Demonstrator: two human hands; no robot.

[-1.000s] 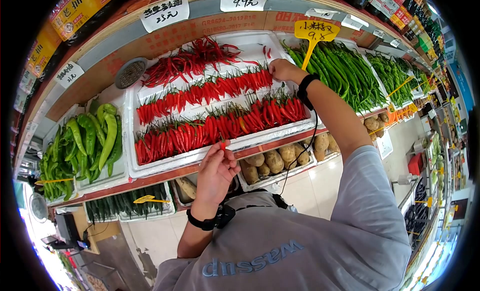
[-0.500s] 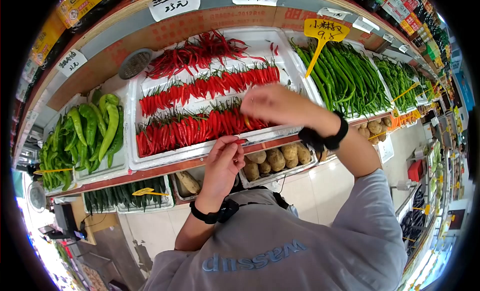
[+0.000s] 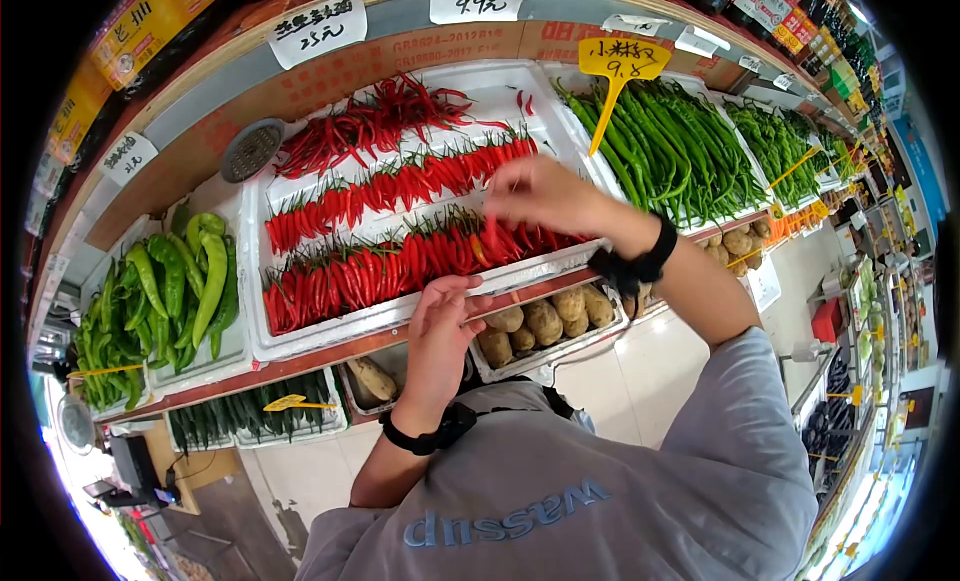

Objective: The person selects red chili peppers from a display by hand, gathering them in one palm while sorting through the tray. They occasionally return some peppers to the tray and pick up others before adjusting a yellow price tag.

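My right hand (image 3: pixel 550 193), somewhat blurred, is over the right part of the front row of red chili peppers (image 3: pixel 375 269). Its fingers are pinched, and a blurred red chili pepper (image 3: pixel 490 229) hangs below the fingertips. At the front rim of the white foam tray (image 3: pixel 330 333), my left hand (image 3: pixel 438 331) is open, its fingers apart and slightly curled, with nothing visible in them. A second neat row of red chili peppers (image 3: pixel 400 181) lies behind the first. Farther back is a loose pile of thin red chilies (image 3: pixel 375 126).
Long green chilies (image 3: pixel 670 146) fill a tray to the right, beside a yellow price sign (image 3: pixel 622 61). Larger green peppers (image 3: pixel 170 286) lie left. A metal strainer-like disc (image 3: pixel 252 149) rests at the tray's back-left corner. Potatoes (image 3: pixel 545 321) sit on a lower shelf.
The small red chili pepper in my left fingers is gone from them, and those fingers have opened. My right hand stays over the front row, now with a red chili below its fingertips. The view has shifted slightly.
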